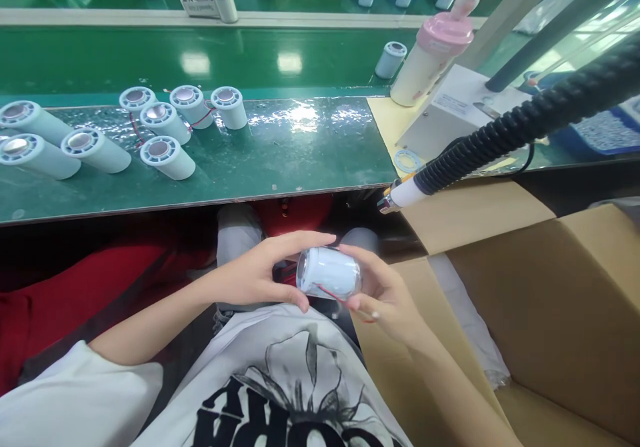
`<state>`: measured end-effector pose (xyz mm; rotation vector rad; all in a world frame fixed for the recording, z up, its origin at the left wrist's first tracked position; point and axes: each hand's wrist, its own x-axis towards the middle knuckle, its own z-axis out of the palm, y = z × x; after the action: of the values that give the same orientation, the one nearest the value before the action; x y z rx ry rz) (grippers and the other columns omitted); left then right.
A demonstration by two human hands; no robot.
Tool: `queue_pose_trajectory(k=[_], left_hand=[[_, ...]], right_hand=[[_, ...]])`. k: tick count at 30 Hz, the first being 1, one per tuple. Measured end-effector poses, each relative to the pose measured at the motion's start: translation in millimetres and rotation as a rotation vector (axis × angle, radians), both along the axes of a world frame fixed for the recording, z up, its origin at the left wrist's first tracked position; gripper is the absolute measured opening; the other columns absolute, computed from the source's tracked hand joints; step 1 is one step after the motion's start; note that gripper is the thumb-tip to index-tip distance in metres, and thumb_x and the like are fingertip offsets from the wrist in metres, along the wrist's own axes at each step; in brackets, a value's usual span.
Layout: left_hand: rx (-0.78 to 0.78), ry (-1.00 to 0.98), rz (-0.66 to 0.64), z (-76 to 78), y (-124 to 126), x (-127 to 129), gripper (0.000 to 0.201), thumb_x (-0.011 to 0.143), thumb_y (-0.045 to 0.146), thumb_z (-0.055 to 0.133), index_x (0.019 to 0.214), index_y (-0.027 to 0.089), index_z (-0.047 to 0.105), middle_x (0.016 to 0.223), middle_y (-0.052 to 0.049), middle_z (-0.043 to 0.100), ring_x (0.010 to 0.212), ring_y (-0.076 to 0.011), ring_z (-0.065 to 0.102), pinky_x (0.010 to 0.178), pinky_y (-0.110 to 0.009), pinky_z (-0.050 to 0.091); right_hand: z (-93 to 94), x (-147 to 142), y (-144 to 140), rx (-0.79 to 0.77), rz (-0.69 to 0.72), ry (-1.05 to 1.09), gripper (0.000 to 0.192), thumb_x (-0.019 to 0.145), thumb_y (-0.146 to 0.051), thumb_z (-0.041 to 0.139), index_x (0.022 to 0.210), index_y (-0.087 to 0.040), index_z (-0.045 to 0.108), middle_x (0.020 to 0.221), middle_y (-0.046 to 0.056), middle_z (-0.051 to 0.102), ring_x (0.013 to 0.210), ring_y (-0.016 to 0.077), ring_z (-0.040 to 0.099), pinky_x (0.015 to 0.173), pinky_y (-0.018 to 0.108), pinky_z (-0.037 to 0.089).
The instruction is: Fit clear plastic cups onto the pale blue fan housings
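Holding a pale blue cylinder [330, 272] over the lap, both hands are busy at once: the left hand [260, 275] cups its near end with thumb below and fingers curled over the top, while the right hand [387, 294] pinches the far end, a thin red wire [333, 294] trailing beneath it. So the piece sits between the two hands, clear of the bench, just above the printed white shirt [280, 380]. This reads as a check-and-turn step, the part being looked over in hand; the next move would call for a steady grip and care that the loose wire does not snag.

To the right of the hands, an open cardboard box [550, 314] stands close. Just beyond the right hand, a tool tip on a black coiled hose [510, 130] hangs over the bench edge. Further off, beyond the left hand, a cluster of similar cylinders [160, 127] lies on the green bench [300, 154]. A pink-capped bottle [433, 57] stands far right.
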<state>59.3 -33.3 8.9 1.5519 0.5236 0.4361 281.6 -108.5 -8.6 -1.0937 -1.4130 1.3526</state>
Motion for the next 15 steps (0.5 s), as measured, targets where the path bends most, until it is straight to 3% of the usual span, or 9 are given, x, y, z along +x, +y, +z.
queue_pose_trajectory(k=[3,7,12,15], left_hand=[[0.046,-0.004,-0.036,1.4,2,-3,0.07,0.074,0.02,0.072,0.136,0.033,0.043,0.145,-0.007,0.042,0.132,-0.0268,0.041,0.101,-0.035,0.045],[-0.123,-0.002,-0.028,-3.1,-1,-1,0.068,0.077,0.022,0.069,0.139,0.032,0.04,0.146,-0.007,0.04,0.127,-0.0257,0.047,0.102,-0.037,0.044],[-0.325,0.047,-0.029,-16.7,-3,9,0.07,0.08,0.027,0.065,0.143,0.03,0.033,0.137,-0.007,0.052,0.118,-0.0256,0.055,0.097,-0.038,0.046],[-0.343,0.203,0.085,-20.5,5,11,0.054,0.081,0.038,0.061,0.133,0.029,0.048,0.131,-0.004,0.057,0.11,-0.0268,0.058,0.086,-0.033,0.051]], right_hand=[[1.6,0,-1,-0.166,-0.004,0.116,0.044,0.077,-0.041,0.068,0.12,-0.031,0.059,0.11,0.005,0.067,0.085,0.0202,0.068,0.069,0.031,0.059],[-0.4,4,2,-0.192,-0.032,0.043,0.04,0.072,-0.024,0.072,0.111,-0.03,0.067,0.12,0.004,0.063,0.068,0.0135,0.065,0.064,0.029,0.058],[-10.9,-5,1,-0.313,-0.031,0.109,0.047,0.073,-0.022,0.07,0.119,-0.028,0.063,0.102,0.002,0.07,0.075,0.0154,0.066,0.072,0.029,0.056],[-18.6,-2,1,-0.359,0.036,0.168,0.053,0.078,-0.036,0.066,0.129,-0.027,0.054,0.104,0.003,0.07,0.081,0.0182,0.067,0.07,0.031,0.056]])
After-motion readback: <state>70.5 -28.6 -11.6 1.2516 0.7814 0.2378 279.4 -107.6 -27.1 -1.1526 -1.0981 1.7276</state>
